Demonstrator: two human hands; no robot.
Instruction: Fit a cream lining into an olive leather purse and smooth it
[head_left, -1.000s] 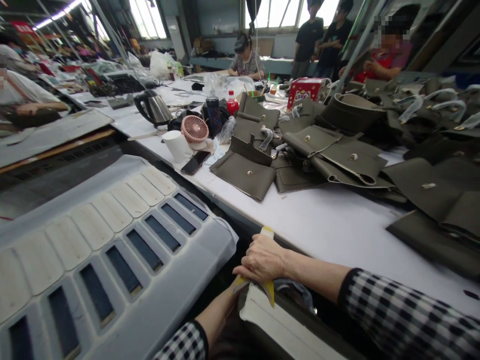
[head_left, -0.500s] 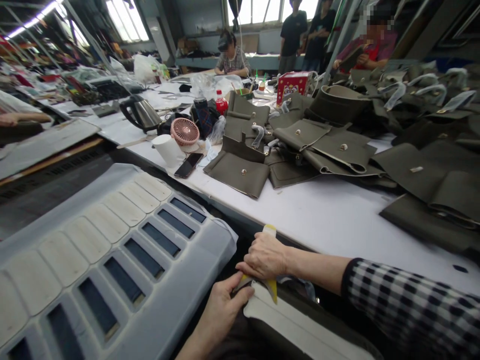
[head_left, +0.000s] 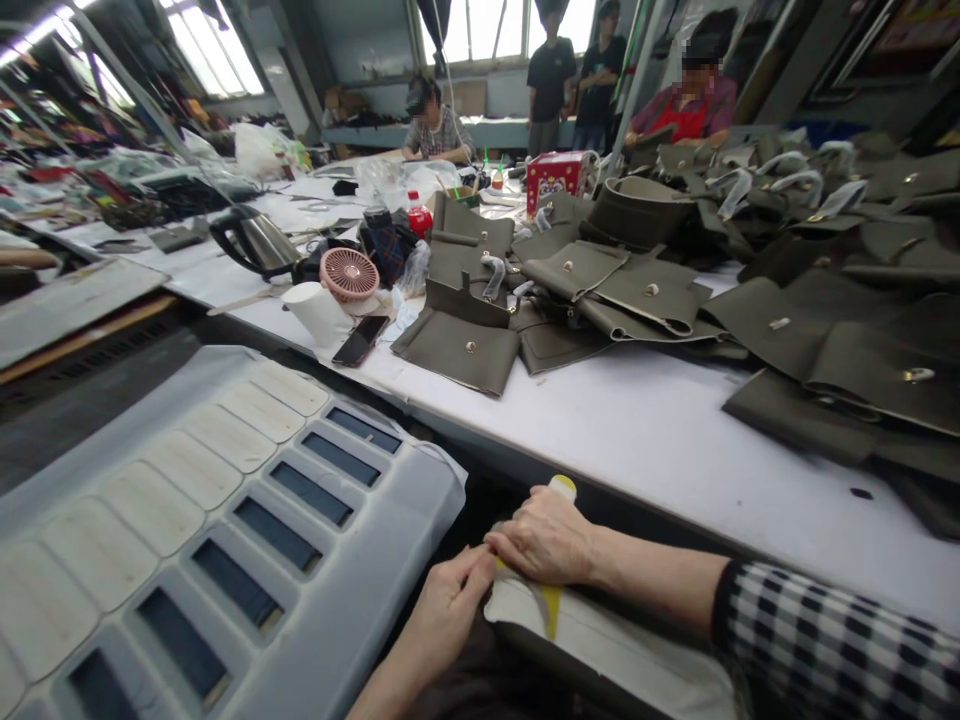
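Note:
A dark olive bag panel with a pale, whitish face (head_left: 615, 640) lies across my lap at the lower right. My left hand (head_left: 450, 595) is closed at its near-left corner, thumb and fingers pinching the edge. My right hand (head_left: 551, 535) is wrapped round a white-and-yellow object (head_left: 562, 487). One rounded end stands out above the fist, and a yellow pointed part shows below it, against the pale face. The fist hides its middle, so I cannot tell its exact kind. The fingertips of both hands meet at the corner.
On the left, a grey padded tray (head_left: 375, 540) carries pale rounded panels (head_left: 195, 465) and dark rectangular slots. The white table (head_left: 600, 440) holds olive bags (head_left: 457, 350), a phone (head_left: 360, 341), a paper roll (head_left: 319, 312), a pink fan (head_left: 349, 273) and a kettle (head_left: 259, 243). Several people are beyond.
My right hand has moved slightly right and down with the white-and-yellow object, whose top end now tilts right. My left hand stays at the corner. The camera view has shifted a little right.

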